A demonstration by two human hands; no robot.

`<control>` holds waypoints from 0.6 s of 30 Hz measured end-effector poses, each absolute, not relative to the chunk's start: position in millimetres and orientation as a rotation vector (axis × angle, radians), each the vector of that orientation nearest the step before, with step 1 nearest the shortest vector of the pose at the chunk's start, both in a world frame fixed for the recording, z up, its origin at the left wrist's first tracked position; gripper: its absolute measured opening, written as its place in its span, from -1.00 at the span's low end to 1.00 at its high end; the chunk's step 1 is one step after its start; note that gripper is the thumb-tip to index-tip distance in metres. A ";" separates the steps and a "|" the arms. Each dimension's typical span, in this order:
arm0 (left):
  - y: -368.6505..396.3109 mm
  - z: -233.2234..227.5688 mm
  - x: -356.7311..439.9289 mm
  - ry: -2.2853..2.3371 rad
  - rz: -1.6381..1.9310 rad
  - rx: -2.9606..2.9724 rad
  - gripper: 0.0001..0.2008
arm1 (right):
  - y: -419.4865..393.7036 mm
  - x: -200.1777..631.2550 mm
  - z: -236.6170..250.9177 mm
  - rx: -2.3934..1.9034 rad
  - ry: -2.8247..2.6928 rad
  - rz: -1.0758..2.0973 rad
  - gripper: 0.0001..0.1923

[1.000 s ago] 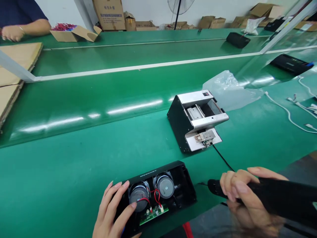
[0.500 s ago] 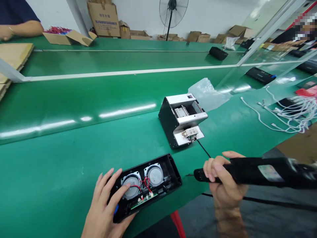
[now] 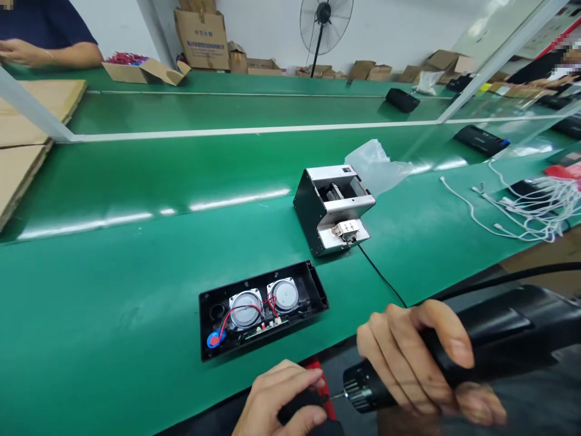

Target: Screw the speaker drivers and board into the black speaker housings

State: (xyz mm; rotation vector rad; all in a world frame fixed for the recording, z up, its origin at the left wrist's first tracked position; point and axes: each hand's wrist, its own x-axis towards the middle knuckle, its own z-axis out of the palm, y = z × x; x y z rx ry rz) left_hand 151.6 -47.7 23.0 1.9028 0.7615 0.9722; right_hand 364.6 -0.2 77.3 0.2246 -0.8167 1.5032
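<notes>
My right hand [image 3: 413,357] is wrapped round a black electric screwdriver [image 3: 499,327], its thin bit pointing left. At the bottom edge, my left hand [image 3: 281,399] is closed, thumb and fingers around a dark object [image 3: 297,407] beside the bit's tip; what it is I cannot make out. Above the left hand and apart from it, an open black speaker housing [image 3: 267,342] lies on the green bench. Inside are two round speakers [image 3: 246,309], red wires, a small circuit board [image 3: 267,327] and a blue round part [image 3: 215,338] at the left corner.
A screw feeder [image 3: 313,212] stands behind the housing, with a plastic bag [image 3: 376,166] behind it. White cables [image 3: 540,206] lie in a heap at right. A white rail [image 3: 254,130] crosses the bench. Cardboard [image 3: 40,115] is at left, with a co-worker's arm [image 3: 68,54] beyond.
My left hand has let go of the speaker housing and moved down and right, towards the screwdriver bit. The screwdriver has come lower, and my right hand has turned around it.
</notes>
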 end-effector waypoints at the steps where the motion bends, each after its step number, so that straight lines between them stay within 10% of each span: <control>1: -50.1 21.7 154.1 0.748 0.958 1.825 -0.66 | -0.3 362.6 76.3 0.243 -0.826 1.512 -0.77; 12: -64.2 -17.4 154.7 0.912 0.845 1.558 -0.36 | -25.3 373.4 74.0 -0.201 -0.992 1.380 -0.78; 18: -65.2 -6.7 133.2 1.020 0.671 1.556 -0.62 | -32.4 384.8 73.9 -0.306 -0.865 1.268 -0.71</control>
